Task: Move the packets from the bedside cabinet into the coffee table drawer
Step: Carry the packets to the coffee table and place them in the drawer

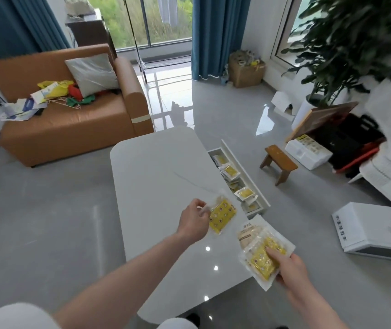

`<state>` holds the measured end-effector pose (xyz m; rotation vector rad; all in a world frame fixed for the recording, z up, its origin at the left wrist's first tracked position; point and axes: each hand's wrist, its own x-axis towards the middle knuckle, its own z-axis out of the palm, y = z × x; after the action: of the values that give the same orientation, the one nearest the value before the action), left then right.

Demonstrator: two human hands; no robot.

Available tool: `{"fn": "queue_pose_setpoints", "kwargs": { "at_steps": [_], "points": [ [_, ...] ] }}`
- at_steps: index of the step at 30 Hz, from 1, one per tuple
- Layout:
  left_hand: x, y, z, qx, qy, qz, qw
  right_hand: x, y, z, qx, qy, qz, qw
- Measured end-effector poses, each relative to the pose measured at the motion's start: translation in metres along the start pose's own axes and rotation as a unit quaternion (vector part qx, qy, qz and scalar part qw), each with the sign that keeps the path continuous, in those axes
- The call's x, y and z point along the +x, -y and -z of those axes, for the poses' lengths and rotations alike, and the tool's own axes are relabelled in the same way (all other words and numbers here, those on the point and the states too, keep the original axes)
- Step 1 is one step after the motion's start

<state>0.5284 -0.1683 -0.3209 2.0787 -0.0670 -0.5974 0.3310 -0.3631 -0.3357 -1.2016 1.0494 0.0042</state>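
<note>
Now left hand [193, 218] pinches one packet [223, 216]; right hand [289, 269] grips perhaps three packets [262, 260] beside open drawer [256, 184].

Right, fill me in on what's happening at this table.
A person is standing over a white glossy coffee table, moving packets. The left hand pinches one clear packet with yellow contents above the tabletop. The right hand grips a small stack of similar yellow packets near the table's right edge. The white pull-out drawer on that side is open and already holds several packets.
</note>
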Motion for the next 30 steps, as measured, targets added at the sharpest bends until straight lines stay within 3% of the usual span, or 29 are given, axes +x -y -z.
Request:
{"fn": "queue_pose_setpoints", "kwargs": {
  "at_steps": [11,19,25,30],
  "points": [
    [-0.01,-0.049,-0.127,-0.034,-0.124,0.114,0.985,0.115,0.089,0.162,-0.086,0.087,-0.009,0.992],
    [-0.016,-0.054,-0.174,-0.072,-0.204,0.187,0.958,0.2,0.166,0.192,-0.138,0.153,-0.016,0.978],
    [0.056,-0.076,-0.213,-0.081,-0.232,0.208,0.947,0.268,0.217,0.204,-0.146,0.167,-0.02,0.975],
    [0.151,-0.118,-0.253,-0.091,-0.235,0.23,0.94,0.332,0.26,0.237,-0.151,0.122,-0.022,0.981]
  ]
}}
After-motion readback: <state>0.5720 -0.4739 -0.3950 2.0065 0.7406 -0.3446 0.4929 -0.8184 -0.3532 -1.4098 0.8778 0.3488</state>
